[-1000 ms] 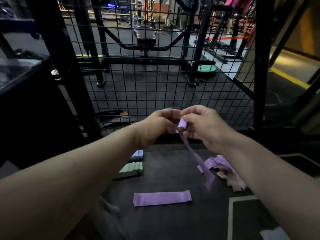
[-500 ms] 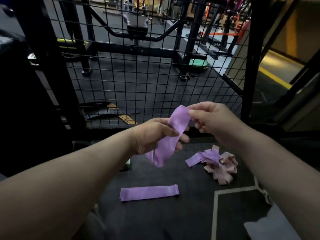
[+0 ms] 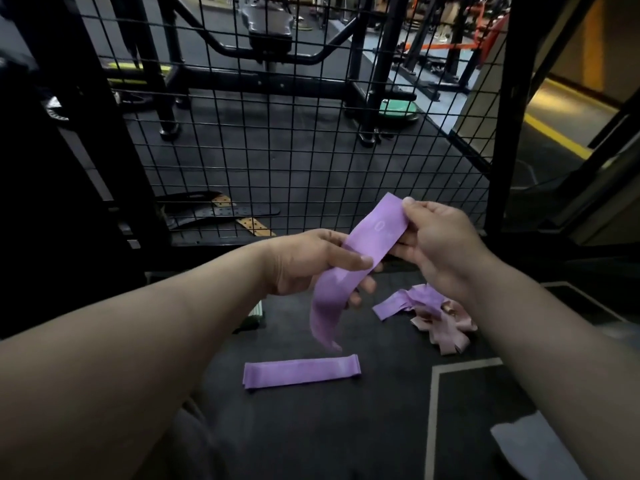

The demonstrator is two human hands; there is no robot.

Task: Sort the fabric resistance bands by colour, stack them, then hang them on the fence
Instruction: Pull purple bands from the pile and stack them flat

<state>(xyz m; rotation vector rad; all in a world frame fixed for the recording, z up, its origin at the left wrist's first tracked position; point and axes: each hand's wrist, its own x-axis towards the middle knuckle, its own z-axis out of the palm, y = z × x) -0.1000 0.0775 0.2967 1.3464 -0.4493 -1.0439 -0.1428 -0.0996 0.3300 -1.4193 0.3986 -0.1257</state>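
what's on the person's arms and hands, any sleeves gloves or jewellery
No sleeves in view: the left forearm and right forearm are bare to the frame edge. The left hand and right hand wear no gloves; no watch, bracelet or ring shows.

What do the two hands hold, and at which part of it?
One purple band: the right hand pinches its upper end, the left hand grips its middle; the lower end hangs free.

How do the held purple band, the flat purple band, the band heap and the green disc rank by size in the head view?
1. held purple band, though nearest the camera.
2. band heap and flat purple band: alike, unranked.
3. green disc, farthest away.
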